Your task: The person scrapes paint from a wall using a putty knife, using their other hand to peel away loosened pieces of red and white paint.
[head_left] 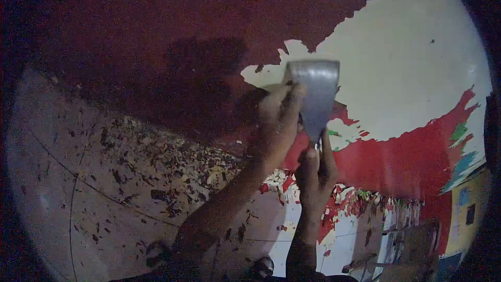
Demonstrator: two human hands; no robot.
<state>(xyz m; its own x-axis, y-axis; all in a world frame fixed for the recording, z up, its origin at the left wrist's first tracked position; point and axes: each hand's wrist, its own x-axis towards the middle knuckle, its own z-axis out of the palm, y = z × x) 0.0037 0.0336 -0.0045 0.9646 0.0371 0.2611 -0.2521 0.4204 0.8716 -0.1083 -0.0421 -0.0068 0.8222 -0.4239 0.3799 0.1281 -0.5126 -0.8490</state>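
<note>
Pointing its broad metal blade toward the far side, a scraper [314, 94] lies over a pale patch [402, 68] of the wall, near that patch's left end. The right hand [314, 175] has its fingers closed around the scraper's handle, just below the blade. The left hand [282, 109] is at the blade's left edge, its fingers partly bent; blur hides how far they are open and whether they grip or only touch the metal. Dark red paint [120, 36] with a ragged edge covers the wall to the left and far side of the patch. Brighter red paint [412, 149] borders it on the near right, with green and blue bits at the right end. Nearer, paint flakes [188, 169] litter the tiled floor [47, 198], thickest along the wall's foot.
</note>
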